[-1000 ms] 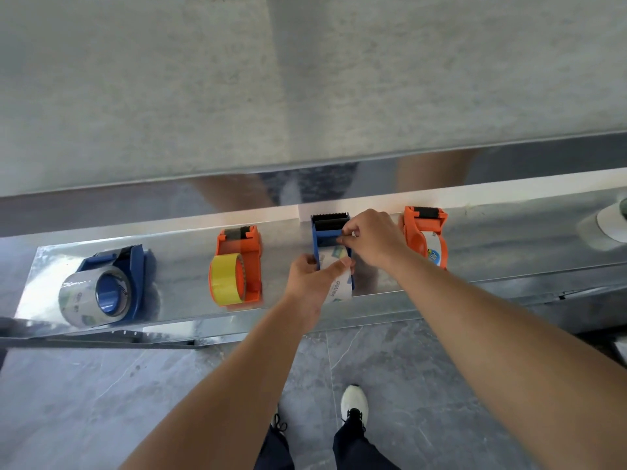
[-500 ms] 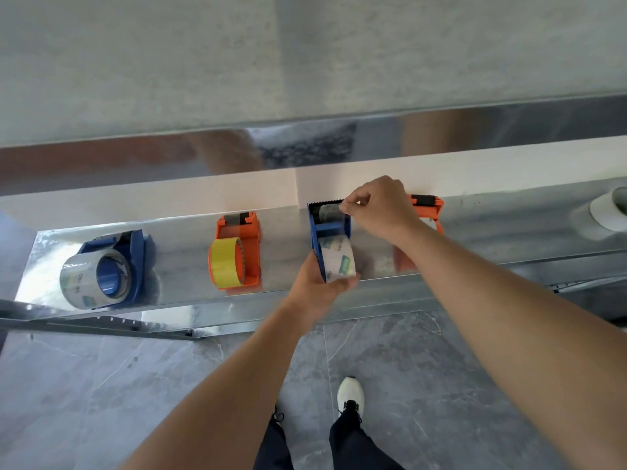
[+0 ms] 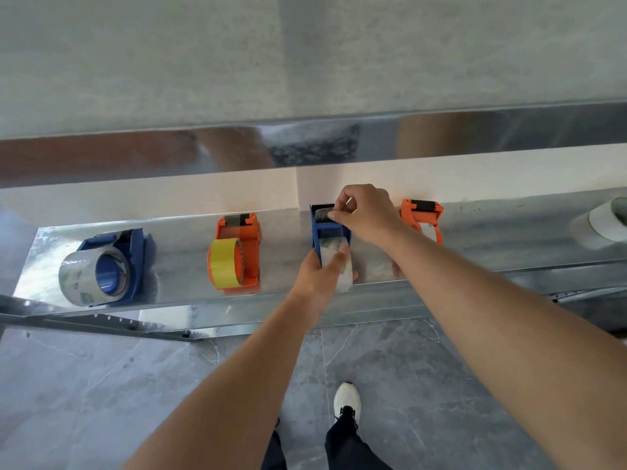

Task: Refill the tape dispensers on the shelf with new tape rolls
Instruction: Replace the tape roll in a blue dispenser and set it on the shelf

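Grey concrete wall fills the upper half of your view, and below it a shiny metal shelf [image 3: 176,239] runs from side to side above a grey tiled floor [image 3: 101,385]. Four dispensers stand in a row on the shelf, and your hands are on the third from the left, the middle blue dispenser [image 3: 327,228].

Your left hand [image 3: 322,273] grips the clear tape roll [image 3: 339,266] seated in the dispenser's near end, at the shelf's front edge, with the fingers curled over the roll. Your right hand [image 3: 366,215] is at the far end, just behind the toothed cutter. Its thumb and forefinger pinch the tape strip [image 3: 322,214] lying over the roller, and the other fingers are curled in.

At the far left of the shelf, the tilted blue dispenser [image 3: 135,245] carries a large clear roll [image 3: 88,276]. Next to it, the orange dispenser [image 3: 249,245] holds a yellow roll [image 3: 224,262]. Just right of your right hand stands the second orange dispenser [image 3: 422,215], partly hidden behind your wrist, so you cannot tell how full it is. A white roll [image 3: 604,225] lies well apart at the right edge. One white shoe [image 3: 346,398] shows on the floor below.
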`<action>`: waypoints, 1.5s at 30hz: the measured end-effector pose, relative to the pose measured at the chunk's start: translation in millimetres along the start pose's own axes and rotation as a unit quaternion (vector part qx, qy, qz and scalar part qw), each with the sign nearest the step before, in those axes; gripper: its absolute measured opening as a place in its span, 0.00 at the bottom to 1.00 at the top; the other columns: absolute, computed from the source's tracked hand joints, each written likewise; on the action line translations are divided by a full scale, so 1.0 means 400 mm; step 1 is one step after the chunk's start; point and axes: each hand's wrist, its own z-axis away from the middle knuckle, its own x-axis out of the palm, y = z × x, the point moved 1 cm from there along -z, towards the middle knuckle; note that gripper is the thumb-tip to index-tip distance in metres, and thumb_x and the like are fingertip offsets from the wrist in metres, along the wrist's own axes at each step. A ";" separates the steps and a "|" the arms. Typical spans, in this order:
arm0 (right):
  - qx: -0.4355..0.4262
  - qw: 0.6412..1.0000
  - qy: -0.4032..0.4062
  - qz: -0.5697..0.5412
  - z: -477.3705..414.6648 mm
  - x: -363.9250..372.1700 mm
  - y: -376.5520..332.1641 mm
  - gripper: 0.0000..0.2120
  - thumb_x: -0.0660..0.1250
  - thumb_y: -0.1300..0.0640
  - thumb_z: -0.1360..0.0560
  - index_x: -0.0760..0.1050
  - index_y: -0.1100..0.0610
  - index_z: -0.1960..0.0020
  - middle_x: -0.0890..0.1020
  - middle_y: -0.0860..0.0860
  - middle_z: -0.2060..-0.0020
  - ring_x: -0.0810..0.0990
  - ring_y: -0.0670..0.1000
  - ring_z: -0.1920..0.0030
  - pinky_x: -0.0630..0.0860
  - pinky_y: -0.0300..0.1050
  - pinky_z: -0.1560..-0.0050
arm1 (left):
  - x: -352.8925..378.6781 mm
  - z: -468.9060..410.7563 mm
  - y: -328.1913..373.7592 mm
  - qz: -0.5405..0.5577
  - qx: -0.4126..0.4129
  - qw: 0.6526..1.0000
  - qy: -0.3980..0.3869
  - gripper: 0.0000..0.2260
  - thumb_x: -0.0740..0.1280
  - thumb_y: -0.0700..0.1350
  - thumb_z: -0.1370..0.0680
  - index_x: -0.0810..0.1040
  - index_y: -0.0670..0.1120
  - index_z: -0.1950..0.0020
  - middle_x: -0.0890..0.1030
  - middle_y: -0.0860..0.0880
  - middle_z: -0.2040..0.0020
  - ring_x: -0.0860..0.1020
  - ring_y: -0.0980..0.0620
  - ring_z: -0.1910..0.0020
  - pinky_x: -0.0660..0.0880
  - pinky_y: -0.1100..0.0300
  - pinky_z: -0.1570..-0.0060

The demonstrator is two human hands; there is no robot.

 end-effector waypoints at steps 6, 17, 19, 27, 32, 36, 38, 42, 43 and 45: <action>-0.019 1.000 0.025 -0.001 0.001 0.020 -0.005 0.03 0.74 0.57 0.22 0.87 0.52 0.53 0.84 0.43 0.59 0.76 0.36 0.61 0.64 0.23 0.64 | -0.009 0.004 0.016 -0.020 -0.003 1.000 -0.023 0.09 0.66 0.47 0.15 0.79 0.44 0.38 0.89 0.43 0.51 0.87 0.50 0.55 0.82 0.63 0.63; 0.000 0.988 0.128 -0.082 -0.013 0.023 -0.048 0.08 0.72 0.58 0.21 0.84 0.48 0.56 0.82 0.38 0.62 0.81 0.40 0.56 0.73 0.32 0.54 | -0.044 0.006 -0.020 -0.104 0.005 0.991 -0.086 0.19 0.78 0.38 0.24 0.77 0.46 0.36 0.87 0.45 0.44 0.85 0.49 0.43 0.79 0.53 0.37; -0.005 0.990 0.120 -0.079 -0.017 0.027 -0.052 0.08 0.72 0.58 0.21 0.84 0.47 0.56 0.83 0.39 0.60 0.82 0.41 0.55 0.76 0.37 0.51 | -0.029 0.013 -0.003 -0.080 -0.001 0.995 -0.057 0.13 0.76 0.47 0.21 0.79 0.46 0.39 0.89 0.46 0.51 0.86 0.50 0.50 0.77 0.55 0.42; -0.004 0.993 0.109 -0.048 -0.022 0.015 -0.056 0.07 0.71 0.58 0.21 0.85 0.50 0.54 0.84 0.41 0.58 0.82 0.44 0.54 0.79 0.44 0.48 | 0.001 0.000 0.007 -0.055 -0.033 0.998 0.006 0.16 0.62 0.55 0.13 0.77 0.42 0.38 0.87 0.37 0.50 0.85 0.58 0.70 0.75 0.71 0.71; 0.010 0.988 0.147 -0.053 -0.043 -0.007 -0.078 0.09 0.69 0.59 0.21 0.84 0.48 0.56 0.84 0.40 0.57 0.82 0.44 0.54 0.77 0.43 0.50 | -0.047 -0.001 -0.001 -0.145 0.010 0.983 -0.108 0.11 0.64 0.42 0.14 0.75 0.43 0.32 0.89 0.48 0.48 0.87 0.53 0.45 0.79 0.53 0.39; 0.005 0.988 0.148 -0.050 -0.041 -0.002 -0.085 0.08 0.69 0.57 0.20 0.85 0.49 0.54 0.85 0.41 0.55 0.82 0.45 0.54 0.75 0.43 0.51 | -0.063 0.008 0.010 -0.141 0.006 0.982 -0.129 0.06 0.68 0.41 0.16 0.78 0.48 0.39 0.88 0.46 0.46 0.86 0.54 0.47 0.76 0.56 0.41; 0.003 0.987 0.150 -0.051 -0.039 0.002 -0.085 0.07 0.69 0.56 0.20 0.85 0.50 0.53 0.84 0.41 0.56 0.81 0.45 0.54 0.75 0.43 0.51 | -0.045 0.014 0.023 -0.117 -0.004 0.990 -0.081 0.07 0.67 0.51 0.16 0.79 0.48 0.45 0.88 0.42 0.49 0.86 0.57 0.57 0.77 0.63 0.54; 0.002 0.986 0.159 -0.054 -0.040 0.000 -0.077 0.05 0.70 0.56 0.20 0.85 0.50 0.52 0.83 0.40 0.58 0.82 0.45 0.54 0.77 0.44 0.49 | -0.026 -0.002 0.015 -0.109 -0.036 0.993 -0.021 0.23 0.63 0.61 0.16 0.79 0.42 0.39 0.89 0.42 0.55 0.87 0.49 0.57 0.81 0.57 0.49; 0.001 0.986 0.160 -0.053 -0.038 -0.001 -0.077 0.05 0.70 0.56 0.20 0.85 0.50 0.52 0.83 0.40 0.58 0.81 0.45 0.54 0.77 0.44 0.50 | -0.024 -0.003 0.011 -0.102 -0.032 0.994 -0.013 0.22 0.64 0.61 0.16 0.79 0.42 0.39 0.89 0.41 0.55 0.87 0.50 0.59 0.81 0.59 0.52; -0.003 0.985 0.163 -0.053 -0.035 -0.002 -0.079 0.05 0.70 0.56 0.20 0.85 0.51 0.52 0.84 0.41 0.57 0.82 0.45 0.53 0.77 0.44 0.49 | -0.019 -0.001 0.004 -0.101 -0.026 0.995 -0.004 0.22 0.64 0.59 0.16 0.77 0.41 0.37 0.89 0.42 0.55 0.87 0.54 0.62 0.79 0.62 0.58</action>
